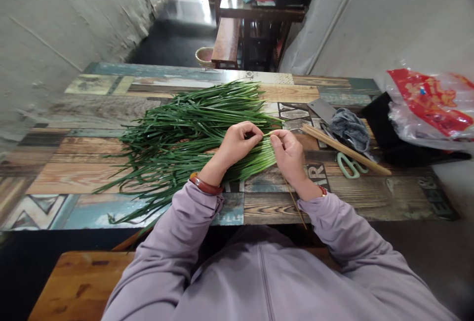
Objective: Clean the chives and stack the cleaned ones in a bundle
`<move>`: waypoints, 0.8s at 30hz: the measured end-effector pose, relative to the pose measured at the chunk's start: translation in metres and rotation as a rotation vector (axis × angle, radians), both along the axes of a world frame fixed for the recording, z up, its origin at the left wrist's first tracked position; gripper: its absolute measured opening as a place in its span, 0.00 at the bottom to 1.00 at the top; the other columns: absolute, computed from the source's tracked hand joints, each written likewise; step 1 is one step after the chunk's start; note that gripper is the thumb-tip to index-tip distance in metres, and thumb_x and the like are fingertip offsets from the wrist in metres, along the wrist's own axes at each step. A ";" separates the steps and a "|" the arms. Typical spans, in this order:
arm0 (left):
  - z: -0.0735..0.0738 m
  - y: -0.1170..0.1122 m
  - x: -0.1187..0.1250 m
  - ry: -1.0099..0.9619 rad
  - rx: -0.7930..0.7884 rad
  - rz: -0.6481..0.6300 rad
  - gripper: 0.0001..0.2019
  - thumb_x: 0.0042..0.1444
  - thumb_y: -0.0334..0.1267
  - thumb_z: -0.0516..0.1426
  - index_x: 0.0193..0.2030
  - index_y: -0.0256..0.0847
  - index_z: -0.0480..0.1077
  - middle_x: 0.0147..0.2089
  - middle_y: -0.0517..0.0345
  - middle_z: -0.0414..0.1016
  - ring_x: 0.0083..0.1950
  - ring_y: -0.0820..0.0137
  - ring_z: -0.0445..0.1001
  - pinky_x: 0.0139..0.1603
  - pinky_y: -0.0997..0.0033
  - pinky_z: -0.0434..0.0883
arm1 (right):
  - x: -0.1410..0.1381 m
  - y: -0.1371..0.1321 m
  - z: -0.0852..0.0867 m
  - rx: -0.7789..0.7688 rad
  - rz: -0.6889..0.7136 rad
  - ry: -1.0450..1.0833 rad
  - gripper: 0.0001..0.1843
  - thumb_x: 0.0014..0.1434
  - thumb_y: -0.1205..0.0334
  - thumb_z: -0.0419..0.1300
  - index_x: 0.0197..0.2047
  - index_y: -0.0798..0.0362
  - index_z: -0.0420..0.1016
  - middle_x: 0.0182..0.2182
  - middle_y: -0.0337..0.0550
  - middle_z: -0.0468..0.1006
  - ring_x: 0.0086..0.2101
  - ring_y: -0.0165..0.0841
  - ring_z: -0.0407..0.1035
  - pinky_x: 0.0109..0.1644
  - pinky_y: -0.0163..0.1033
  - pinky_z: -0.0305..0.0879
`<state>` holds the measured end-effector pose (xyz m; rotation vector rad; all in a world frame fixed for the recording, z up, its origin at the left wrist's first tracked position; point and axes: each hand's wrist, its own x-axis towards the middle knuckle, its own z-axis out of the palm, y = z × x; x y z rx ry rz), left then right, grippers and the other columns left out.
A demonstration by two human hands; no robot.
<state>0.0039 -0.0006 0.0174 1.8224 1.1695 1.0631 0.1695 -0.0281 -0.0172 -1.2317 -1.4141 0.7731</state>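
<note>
1. The long, flat-leaved green stalks [177, 123] lay at the centre and centre left of the frame, their long axis running roughly left to right; pale stem ends pointed right, dark leaf tips left and lower left.
2. The left hand [240, 144], at the frame's centre, had its thumb and forefinger pinched on a thin yellowish strand [267, 134]. The right hand [289, 155], just beside it, had its thumb and forefinger pinched at the strand's other end. The strand spanned the short gap sideways, above the pale stems.
3. A thin brown straw [295, 202] slanted from below the right hand across the near edge of the patchwork-plank tabletop [363, 197]. Some leaf tips at lower left also reached that edge. Room for moving lay at lower right, before the scissors.
4. Counted: two hands, one strand between them, one pair of pale-green-handled scissors [350, 166], one crumpled grey cloth [348, 127], one red-and-clear plastic bag [437, 103]. The stalks overlapped too much to count.
5. Pale-brown wooden sticks [348, 151] slanted down rightward, between cloth and scissors.
</note>
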 end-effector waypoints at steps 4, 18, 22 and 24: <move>0.001 -0.001 0.001 -0.003 -0.026 0.033 0.06 0.54 0.33 0.59 0.29 0.36 0.75 0.30 0.58 0.76 0.33 0.72 0.71 0.38 0.73 0.67 | 0.001 -0.002 0.006 -0.018 -0.001 -0.065 0.17 0.63 0.47 0.57 0.39 0.53 0.75 0.31 0.40 0.80 0.29 0.31 0.70 0.34 0.36 0.65; 0.000 -0.001 0.001 -0.014 0.014 0.033 0.04 0.53 0.33 0.59 0.29 0.37 0.74 0.30 0.58 0.74 0.32 0.73 0.69 0.36 0.72 0.66 | 0.001 -0.002 0.009 0.044 0.031 -0.098 0.19 0.66 0.47 0.55 0.38 0.52 0.81 0.35 0.44 0.84 0.37 0.37 0.76 0.42 0.40 0.70; 0.001 -0.001 0.001 -0.012 0.007 0.027 0.04 0.52 0.34 0.59 0.28 0.37 0.74 0.30 0.58 0.74 0.32 0.73 0.69 0.36 0.72 0.66 | 0.001 -0.003 0.009 0.048 0.017 -0.116 0.19 0.66 0.48 0.55 0.37 0.51 0.81 0.34 0.44 0.84 0.35 0.36 0.76 0.40 0.39 0.70; 0.001 -0.001 0.001 -0.011 -0.008 0.020 0.05 0.52 0.34 0.59 0.28 0.37 0.75 0.30 0.58 0.74 0.32 0.73 0.68 0.36 0.72 0.66 | 0.002 -0.003 0.010 0.043 0.011 -0.132 0.19 0.65 0.49 0.55 0.37 0.51 0.81 0.33 0.43 0.84 0.33 0.35 0.76 0.39 0.38 0.70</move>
